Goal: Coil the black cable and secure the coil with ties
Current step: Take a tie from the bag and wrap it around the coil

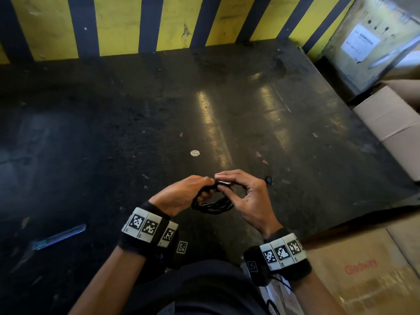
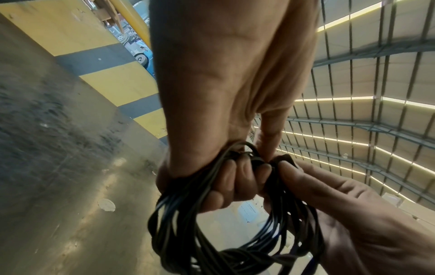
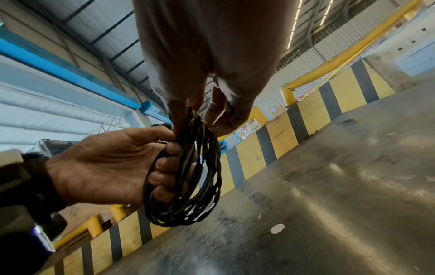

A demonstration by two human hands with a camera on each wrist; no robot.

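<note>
Two hands on one bundle here. My left hand (image 1: 184,194) has its fingers (image 2: 237,178) curled right through the middle of the thin black cable, wound into a round coil of many loops (image 2: 188,232), and the grip is firm, with the loops bunched in my fist. The coil hangs below that fist, just above the dark, scuffed, shiny surface (image 1: 227,105), between my two hands and close to my body.

My right hand (image 1: 247,196) comes in from the other side at the top of the coil. Thumb and forefinger tips (image 3: 181,119) pinch the strands where they gather, hard against my left knuckles; the other fingers of that hand stand looser and spread. Something small and pale shows under those fingertips from the head view, too small for me to tell what it is.

Black wristbands with white coded squares (image 1: 147,226) sit on both wrists. A yellow and black striped wall (image 1: 118,23) runs along the far edge of the surface. Brown cardboard boxes (image 1: 386,119) stand to the right, a round white disc (image 1: 194,153) lies out ahead of my hands, and a blue-handled tool (image 1: 59,236) lies off to the left.
</note>
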